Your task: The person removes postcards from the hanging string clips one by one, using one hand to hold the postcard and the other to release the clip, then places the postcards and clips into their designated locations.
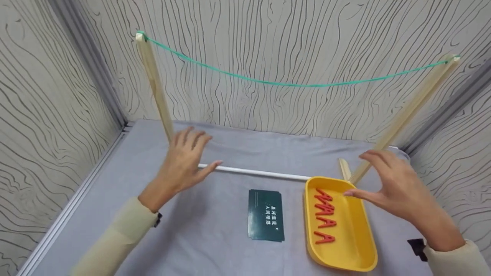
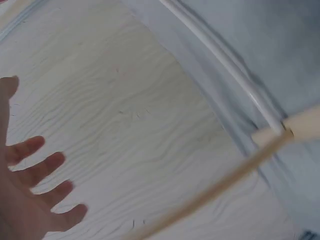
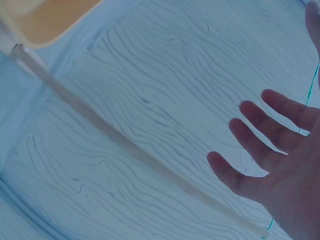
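Both hands are raised over the table with fingers spread, and neither holds anything. My left hand (image 1: 181, 163) is in front of the foot of the left wooden post (image 1: 155, 82) in the head view. My right hand (image 1: 401, 188) hovers at the right rim of a yellow tray (image 1: 355, 230), near the right wooden post (image 1: 410, 103). Inside the tray several red A-shaped pieces (image 1: 325, 221), like small clips, lie in a column along its left side. A green string (image 1: 268, 82) sags between the two post tops. The wrist views also show empty, spread fingers.
A white rod (image 1: 257, 171) runs along the table between the post feet. Dark green printed cards (image 1: 264, 214) lie stacked left of the tray. A short wooden foot (image 1: 344, 168) juts out behind the tray. Wood-patterned panels (image 1: 245, 46) enclose the grey cloth (image 1: 230, 245).
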A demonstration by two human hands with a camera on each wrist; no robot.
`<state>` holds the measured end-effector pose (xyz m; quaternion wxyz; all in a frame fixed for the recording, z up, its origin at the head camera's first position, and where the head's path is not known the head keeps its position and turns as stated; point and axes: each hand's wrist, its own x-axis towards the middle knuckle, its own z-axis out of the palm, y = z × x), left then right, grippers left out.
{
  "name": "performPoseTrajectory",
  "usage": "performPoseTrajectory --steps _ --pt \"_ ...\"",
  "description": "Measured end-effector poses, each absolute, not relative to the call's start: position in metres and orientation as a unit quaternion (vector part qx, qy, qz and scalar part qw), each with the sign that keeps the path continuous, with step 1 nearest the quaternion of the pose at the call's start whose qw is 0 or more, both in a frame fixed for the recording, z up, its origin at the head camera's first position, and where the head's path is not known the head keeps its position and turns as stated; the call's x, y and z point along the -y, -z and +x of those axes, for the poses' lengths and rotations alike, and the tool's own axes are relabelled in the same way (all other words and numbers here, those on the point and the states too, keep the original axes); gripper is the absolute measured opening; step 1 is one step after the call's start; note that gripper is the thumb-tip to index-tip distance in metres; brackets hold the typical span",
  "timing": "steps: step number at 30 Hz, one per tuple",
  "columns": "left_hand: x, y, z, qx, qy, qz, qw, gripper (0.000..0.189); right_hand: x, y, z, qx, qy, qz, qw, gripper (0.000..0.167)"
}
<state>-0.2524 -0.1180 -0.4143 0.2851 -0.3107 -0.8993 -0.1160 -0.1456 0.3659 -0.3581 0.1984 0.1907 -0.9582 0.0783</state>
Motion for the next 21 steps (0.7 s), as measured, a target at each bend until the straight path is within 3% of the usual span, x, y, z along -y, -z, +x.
performPoseTrajectory --steps 8,15,21 --pt "0.168 0.409 -0.279 0.833 0.049 -0.354 0.422 0.074 -0.39 0.356 -0.146 0.939 -0.074 0.189 0.278 0.127" --pt "0.212 0.41 -0.297 0.802 0.034 -0.331 0.496 0.075 -0.414 0.358 -0.152 0.913 -0.062 0.186 0.357 0.13" --pt "0.231 0.41 -0.302 0.818 0.083 -0.264 0.504 0.098 -0.433 0.359 -0.162 0.887 -0.109 0.164 0.417 0.132"
